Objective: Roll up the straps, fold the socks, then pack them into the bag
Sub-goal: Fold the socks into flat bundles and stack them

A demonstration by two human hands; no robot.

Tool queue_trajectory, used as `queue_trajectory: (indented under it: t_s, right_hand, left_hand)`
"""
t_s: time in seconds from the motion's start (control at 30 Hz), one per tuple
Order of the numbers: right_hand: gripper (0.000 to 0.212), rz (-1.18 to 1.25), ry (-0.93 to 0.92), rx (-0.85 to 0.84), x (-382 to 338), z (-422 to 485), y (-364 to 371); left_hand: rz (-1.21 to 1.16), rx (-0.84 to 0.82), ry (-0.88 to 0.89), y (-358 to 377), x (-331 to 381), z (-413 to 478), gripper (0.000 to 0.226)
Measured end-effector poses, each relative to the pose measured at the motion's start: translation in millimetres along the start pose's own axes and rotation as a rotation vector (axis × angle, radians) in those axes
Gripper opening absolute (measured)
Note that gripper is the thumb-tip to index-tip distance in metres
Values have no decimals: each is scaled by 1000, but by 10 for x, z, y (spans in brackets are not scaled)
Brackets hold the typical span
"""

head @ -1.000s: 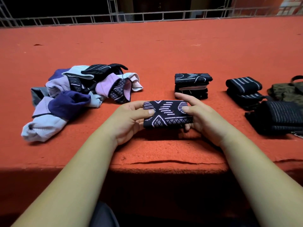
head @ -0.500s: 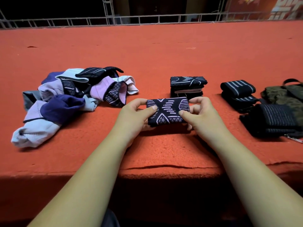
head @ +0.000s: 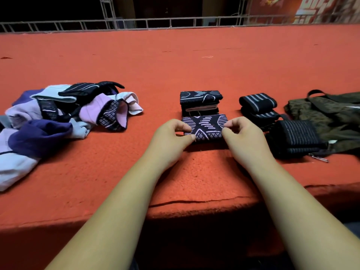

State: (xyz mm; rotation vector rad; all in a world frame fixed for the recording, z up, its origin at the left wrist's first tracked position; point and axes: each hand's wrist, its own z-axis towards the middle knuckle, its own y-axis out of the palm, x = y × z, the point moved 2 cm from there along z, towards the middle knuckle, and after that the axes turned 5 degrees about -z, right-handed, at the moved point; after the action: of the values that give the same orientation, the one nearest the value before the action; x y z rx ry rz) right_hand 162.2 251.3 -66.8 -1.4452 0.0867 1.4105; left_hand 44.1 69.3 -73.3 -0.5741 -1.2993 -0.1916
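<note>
A folded black sock with a pale purple pattern is held just above the red carpet. My left hand pinches its left end and my right hand pinches its right end. Directly behind it stands a small stack of folded socks. Rolled black straps with grey stripes lie to the right, with a bigger rolled strap nearer me. The dark olive bag lies at the far right.
A loose heap of unfolded socks in purple, pink, white and black covers the left of the red carpeted platform. The platform's front edge drops off near my forearms. A metal railing runs along the back.
Both hands have carried the folded patterned sock away from me, up to the stack of folded socks. My fingers have shifted from lying over it to pinching its ends.
</note>
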Motion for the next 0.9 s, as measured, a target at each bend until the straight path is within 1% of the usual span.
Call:
queue_trajectory:
  t_s: [0.17,0.27,0.4,0.57,0.63,0.73,0.83,0.9]
  right_hand:
    - [18,-141,-7,-76,85,32,43]
    - [24,-179,7,-66,85,43,57]
    - [23,-217,22,-71,61,43,75]
    - [27,-331,-18,-71,50,45,107]
    - [27,-330,-11,-67,37,26,101]
    - [24,-304,-26,-12,-26,-13,93]
    - [17,-240,-96,46,-193,-61,113]
    - [13,-202,-159,67,-283,-90,145]
  left_hand:
    - [154,1,31,90,-63,40,19]
    - [200,-30,39,98,-57,44,20]
    - [201,-58,17,121,-63,51,21]
    - [286,-129,75,139,-8,15,28]
    - [285,-147,71,113,0,6,30]
    - [266,-156,33,25,-23,-7,32]
    - [200,-102,-23,-171,-47,-51,22]
    - [208,-59,-38,-297,-55,-70,17]
